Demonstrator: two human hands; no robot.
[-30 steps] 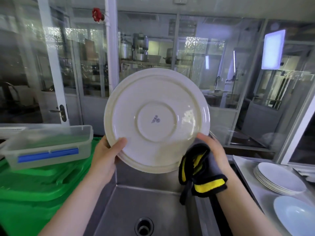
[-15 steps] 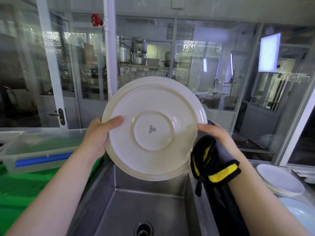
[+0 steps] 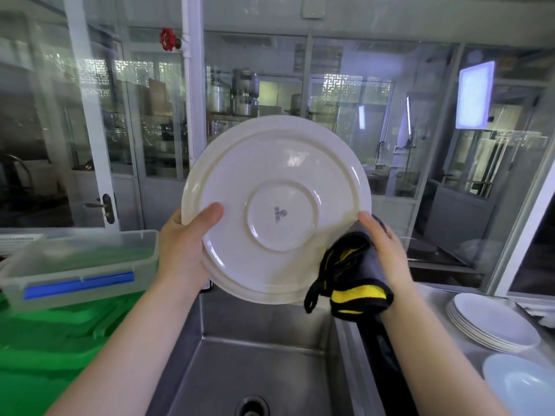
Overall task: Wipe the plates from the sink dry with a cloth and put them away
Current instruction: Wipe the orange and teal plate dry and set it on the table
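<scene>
A white plate [image 3: 276, 210] is held upright above the steel sink [image 3: 258, 364], its underside facing the camera. The left hand [image 3: 183, 244] grips its rim at 9 o'clock, thumb across the back. The right hand [image 3: 383, 250] holds a black and yellow cloth [image 3: 350, 274] against the rim at 4 o'clock, fingers wrapped around both. At 3 o'clock from the sink, a stack of white plates [image 3: 492, 322] sits on the counter, with a pale blue plate [image 3: 522, 385] just beside it. At 9 o'clock, a clear plastic box [image 3: 81, 265] rests on green crates [image 3: 51, 334]. Glass partitions [image 3: 330, 115] stand behind the plate.
</scene>
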